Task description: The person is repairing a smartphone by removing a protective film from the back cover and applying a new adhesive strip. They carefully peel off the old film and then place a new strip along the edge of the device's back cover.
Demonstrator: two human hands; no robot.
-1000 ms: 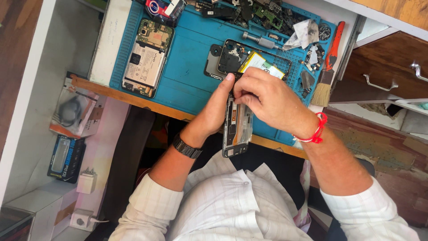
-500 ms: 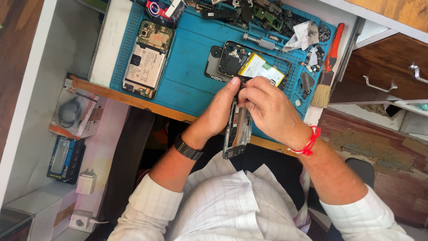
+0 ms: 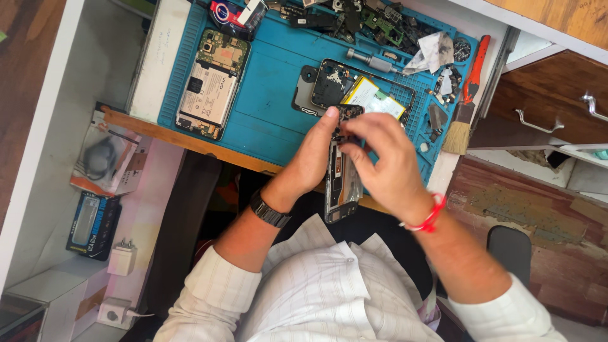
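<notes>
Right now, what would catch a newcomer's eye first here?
Probably the two hands, left and right, gripping a phone frame at the near edge of the blue work mat. Next, the two opened phones on that mat: one at its left end, one just beyond the hands. An orange-handled brush lies at the mat's right edge.

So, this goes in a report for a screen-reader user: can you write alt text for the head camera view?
Seen from above, a person's left hand and right hand hold an opened phone frame upright over the near edge of a blue work mat. On the mat lie two more opened phones, loose parts and a brush.
</notes>
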